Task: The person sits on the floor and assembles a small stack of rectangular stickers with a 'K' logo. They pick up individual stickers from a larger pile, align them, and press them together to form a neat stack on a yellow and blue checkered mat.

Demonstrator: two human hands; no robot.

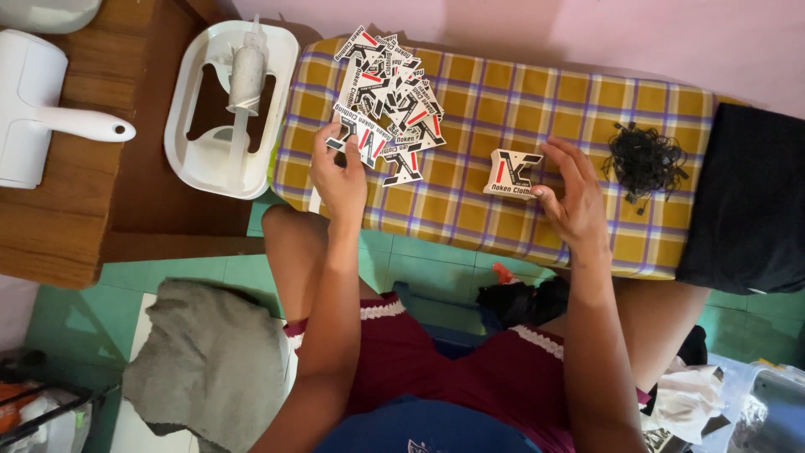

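A yellow plaid cushion (587, 126) lies across in front of me. On its left end sits a loose heap of white card tags (387, 92) with black and red markings. My left hand (338, 172) rests at the heap's lower edge, fingers pinching one tag. A small neat stack of the same tags (511, 174) sits mid-cushion. My right hand (570, 197) is beside it, fingers spread, thumb touching the stack's right edge. A tangle of black strings (644, 158) lies further right on the cushion.
A white plastic tray (189, 151) holding a white bottle (247, 75) stands on the wooden table (75, 226) at left, next to a white handled tool (50, 113). Black fabric (746, 201) covers the cushion's right end. A grey cloth (210, 361) lies on the green tiled floor.
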